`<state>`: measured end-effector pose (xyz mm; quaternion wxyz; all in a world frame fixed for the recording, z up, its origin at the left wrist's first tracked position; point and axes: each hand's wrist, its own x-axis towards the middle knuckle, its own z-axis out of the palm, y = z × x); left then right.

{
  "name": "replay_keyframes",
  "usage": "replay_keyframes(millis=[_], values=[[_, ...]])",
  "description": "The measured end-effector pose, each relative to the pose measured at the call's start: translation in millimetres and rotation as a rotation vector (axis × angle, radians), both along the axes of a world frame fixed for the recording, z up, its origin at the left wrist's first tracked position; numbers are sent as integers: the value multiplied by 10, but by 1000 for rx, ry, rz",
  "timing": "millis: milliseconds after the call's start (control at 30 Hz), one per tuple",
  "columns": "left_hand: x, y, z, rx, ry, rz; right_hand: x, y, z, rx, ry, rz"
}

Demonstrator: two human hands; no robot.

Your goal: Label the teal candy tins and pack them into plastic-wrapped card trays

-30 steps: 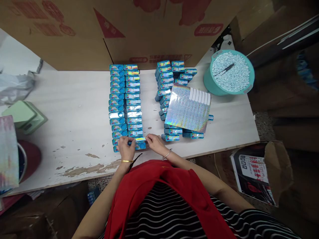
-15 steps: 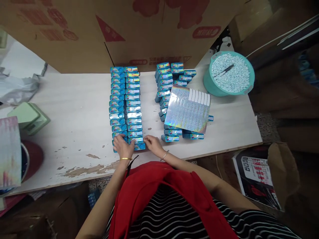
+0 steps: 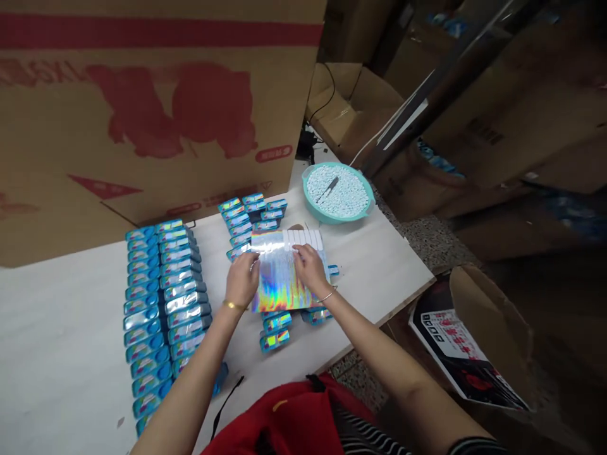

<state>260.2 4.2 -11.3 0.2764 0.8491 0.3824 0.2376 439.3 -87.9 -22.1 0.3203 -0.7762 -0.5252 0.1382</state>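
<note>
A shiny rainbow sticker sheet point(image 3: 277, 281) lies over several small blue boxes point(image 3: 275, 341), with a few white labels at its upper right. At the sheet's left edge is my left hand point(image 3: 243, 278), its fingers curled on that edge. My right hand point(image 3: 309, 268) is over the right part of the sheet, thumb and fingertips close together by the white labels; what is between them is too small to make out. Two long columns of blue boxes point(image 3: 184, 300) stand to the left of my hands.
A teal basin point(image 3: 339, 218) full of small white pieces, with black tweezers point(image 3: 328, 188) on top, stands at the back right. A large cardboard box point(image 3: 156, 107) walls off the back. An open carton point(image 3: 455, 354) is at the lower right, beyond the table edge.
Both hands have left the near end of the blue box columns and moved right to the sticker sheet. The view has turned to the right.
</note>
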Motion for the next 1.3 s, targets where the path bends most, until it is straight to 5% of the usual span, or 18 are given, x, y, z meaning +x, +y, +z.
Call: replay_keyframes(millis=[133,300,867,1067,1300], values=[[905,529,-165,74,293,-161,476,264,-201,-80,-113,42],[1186,696,-449,70,454,-183,344,316,-369,-259,-189,175],[684,242,-607,159,383,-134,49,229,-415,-305,-240,182],[423,-108,-288,56,266,-109,71,211,-416,-328,-200,192],[-427,-752,87,-299,-39,392,60,-23,-432,-210,-125,310]])
